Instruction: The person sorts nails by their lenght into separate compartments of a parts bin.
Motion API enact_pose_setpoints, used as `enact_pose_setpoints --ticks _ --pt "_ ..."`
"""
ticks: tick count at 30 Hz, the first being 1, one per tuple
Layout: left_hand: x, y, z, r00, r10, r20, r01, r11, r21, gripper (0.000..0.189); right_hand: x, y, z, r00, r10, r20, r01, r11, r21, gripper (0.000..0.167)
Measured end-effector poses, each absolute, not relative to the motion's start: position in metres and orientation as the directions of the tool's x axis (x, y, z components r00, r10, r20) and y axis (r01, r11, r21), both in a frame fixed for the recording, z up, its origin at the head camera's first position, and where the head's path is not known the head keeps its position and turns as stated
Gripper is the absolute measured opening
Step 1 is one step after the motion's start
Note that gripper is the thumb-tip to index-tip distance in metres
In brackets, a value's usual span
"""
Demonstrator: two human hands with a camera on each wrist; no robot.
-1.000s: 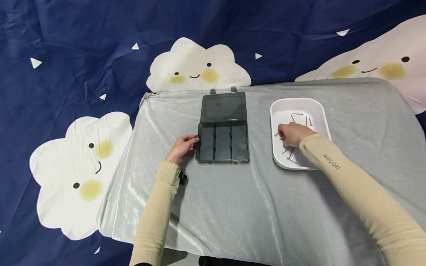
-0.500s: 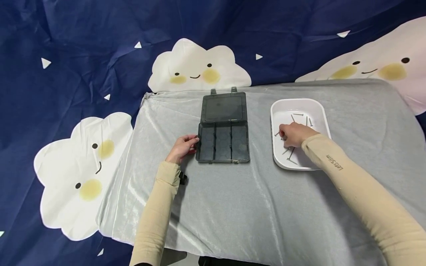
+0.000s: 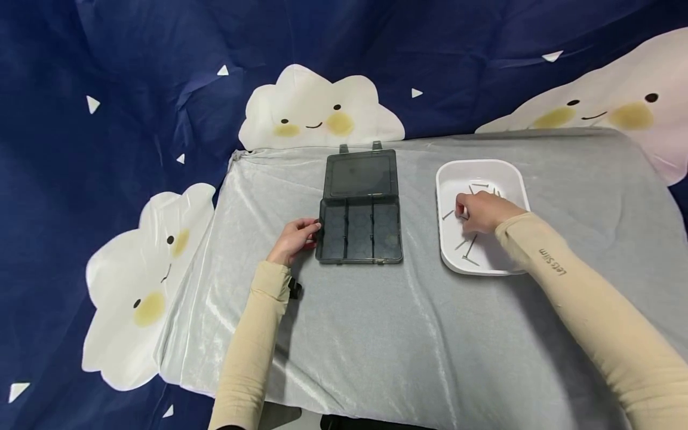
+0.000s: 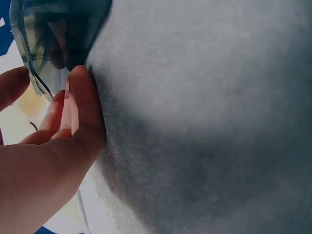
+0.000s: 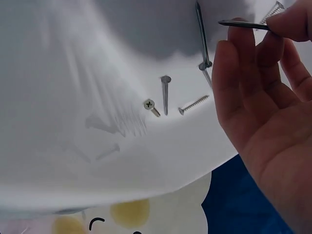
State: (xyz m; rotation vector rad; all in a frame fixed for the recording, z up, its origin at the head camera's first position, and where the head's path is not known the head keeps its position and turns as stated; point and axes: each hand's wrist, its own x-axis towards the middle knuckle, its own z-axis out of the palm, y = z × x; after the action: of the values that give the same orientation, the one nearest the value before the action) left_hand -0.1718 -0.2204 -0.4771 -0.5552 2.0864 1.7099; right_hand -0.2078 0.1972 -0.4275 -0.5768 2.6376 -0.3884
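A dark translucent compartment box point(image 3: 333, 230) lies on the cloth with its lid point(image 3: 361, 174) folded back; three long compartments show nothing in them. At its left edge my left hand point(image 3: 292, 239) holds the side wall, thumb and fingers on either side of the edge point(image 4: 29, 58) in the left wrist view. Over the white tray point(image 3: 478, 271) is my right hand point(image 3: 488, 212), its thumb and fingers pinching a dark pointed nail point(image 5: 243, 24); the nail's head end is hidden by the thumb. Loose nails point(image 5: 165, 95) and screws point(image 5: 194, 104) lie scattered in the tray.
Grey velvety cloth point(image 3: 371, 334) covers the table. Behind it hangs a dark blue curtain point(image 3: 457, 42) with white cloud prints point(image 3: 317, 113). The tray stands to the right of the compartment box, with a strip of cloth between them.
My right hand has shifted slightly to the right and back within the tray, and the nail between its fingers has come up off the tray floor. My left hand and the box stay put.
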Motion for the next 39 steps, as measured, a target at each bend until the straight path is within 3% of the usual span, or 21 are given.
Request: enact_pose_setpoints --ticks 23,39 --pt "-0.173 -0.222 -0.474 -0.832 -0.023 -0.554 -0.552 0.127 0.824 0.038 -0.206 0.211 -0.401 -0.859 -0.447 -0.251 -0.316 0.847 -0.427 0.027" --pt "-0.173 -0.224 -0.478 -0.84 -0.011 -0.543 -0.538 0.151 0.829 0.04 -0.198 0.206 -0.385 -0.898 -0.438 -0.047 -0.361 0.793 -0.49 0.018"
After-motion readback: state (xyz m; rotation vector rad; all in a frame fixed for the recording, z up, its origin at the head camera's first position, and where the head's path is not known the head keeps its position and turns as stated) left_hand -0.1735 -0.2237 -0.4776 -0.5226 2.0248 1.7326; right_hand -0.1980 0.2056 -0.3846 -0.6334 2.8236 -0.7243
